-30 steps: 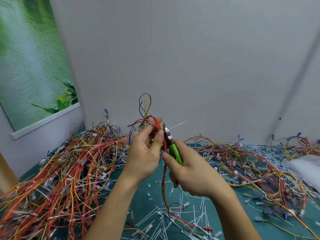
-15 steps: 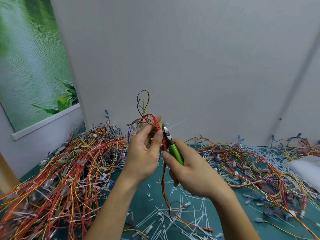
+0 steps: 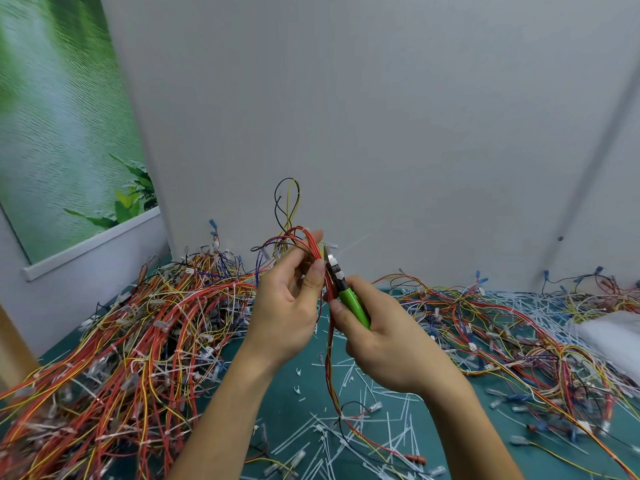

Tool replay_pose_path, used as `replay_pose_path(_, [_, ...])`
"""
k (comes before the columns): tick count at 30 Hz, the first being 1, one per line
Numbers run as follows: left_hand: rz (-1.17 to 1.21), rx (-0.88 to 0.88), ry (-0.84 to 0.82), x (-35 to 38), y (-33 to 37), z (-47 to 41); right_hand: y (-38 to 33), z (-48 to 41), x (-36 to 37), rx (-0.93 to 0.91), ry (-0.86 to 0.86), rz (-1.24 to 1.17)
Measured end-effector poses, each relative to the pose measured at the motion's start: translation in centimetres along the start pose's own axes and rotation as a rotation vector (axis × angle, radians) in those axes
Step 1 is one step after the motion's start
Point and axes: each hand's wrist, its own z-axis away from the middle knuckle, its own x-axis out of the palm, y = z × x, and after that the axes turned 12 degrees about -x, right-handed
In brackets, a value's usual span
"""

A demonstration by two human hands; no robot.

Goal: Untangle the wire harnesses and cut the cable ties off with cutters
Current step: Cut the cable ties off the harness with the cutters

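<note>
At mid-frame a harness (image 3: 313, 258) of mostly red wires is held up off the table, its tail trailing down to the green mat (image 3: 294, 403). The left hand (image 3: 287, 306) pinches it tight between thumb and fingers. The right hand (image 3: 384, 337) is wrapped round the green-handled cutters (image 3: 346, 292), whose tip is right against the bundle; how far the blades gape, I cannot tell. Heaps of wires (image 3: 131, 341) lie lower left, cut ties (image 3: 346, 434) below.
</note>
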Motion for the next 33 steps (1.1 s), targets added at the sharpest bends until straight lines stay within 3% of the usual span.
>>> replay_pose_path(33, [-0.008, 0.000, -0.009, -0.45, -0.10, -0.22, -0.64, -0.01, -0.56, -0.014, -0.037, -0.030])
